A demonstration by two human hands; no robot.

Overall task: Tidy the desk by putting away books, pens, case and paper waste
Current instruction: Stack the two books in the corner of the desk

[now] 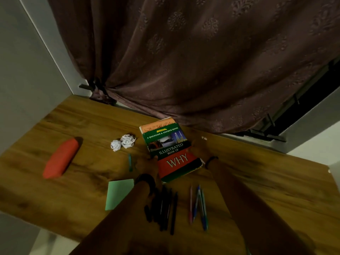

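Observation:
A green and red book (171,153) titled "Illustrated Book of Why" lies on an orange book (156,125) at the back of the wooden desk (266,181). My left hand (147,163) grips the stack's left edge and my right hand (199,147) grips its right edge. Two crumpled paper balls (123,142) sit left of the books. A red case (61,157) lies far left. Several black pens (163,208) and three coloured pens (198,205) lie near the front, with a teal pen (130,162) by my left hand.
A green notepad (117,193) lies under my left forearm. A dark patterned curtain (184,61) hangs behind the desk, tied at the left. A white wall (22,70) borders the left side, and a window frame (303,111) shows at the right.

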